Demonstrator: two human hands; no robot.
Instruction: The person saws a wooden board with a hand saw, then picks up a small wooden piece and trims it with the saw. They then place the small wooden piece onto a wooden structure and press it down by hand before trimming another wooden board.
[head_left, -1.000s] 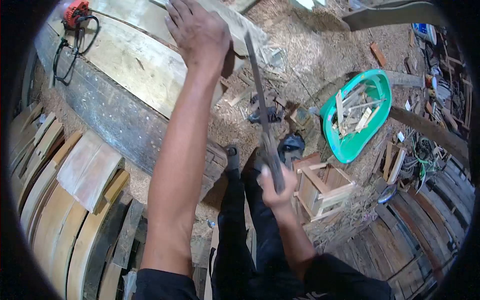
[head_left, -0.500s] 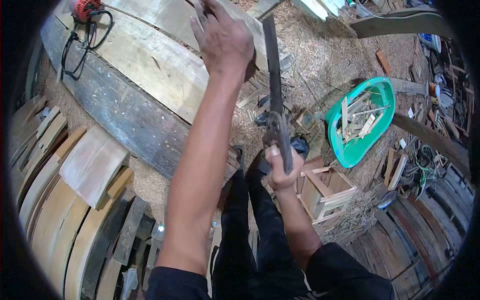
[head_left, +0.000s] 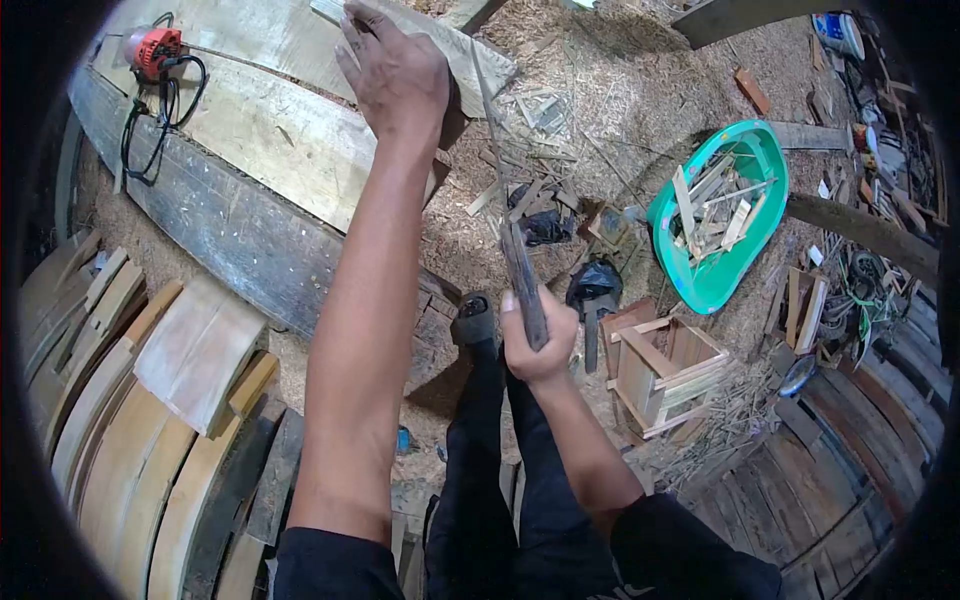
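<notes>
A handsaw is gripped by its handle in my right hand, fingers wrapped round it. Its thin blade points up and away, nearly edge-on, and its far part overlaps the end of a pale board. My left hand lies on that board, left of the blade, with fingers stretched out and apart. Under the board are wide planks of a workbench, with a dark, paint-spotted side plank. On the bench's far left sits a red power tool with a coiled black cord.
A green tub of wood offcuts stands on the shaving-covered floor to the right. Nearer is a small wooden frame box. Curved timber pieces are stacked at left. A black plastic bag lies near my feet.
The saw has turned from showing its blade's flat side to nearly edge-on, tilting left with my right hand. My left hand has shifted left and down in view; the view itself also moved.
</notes>
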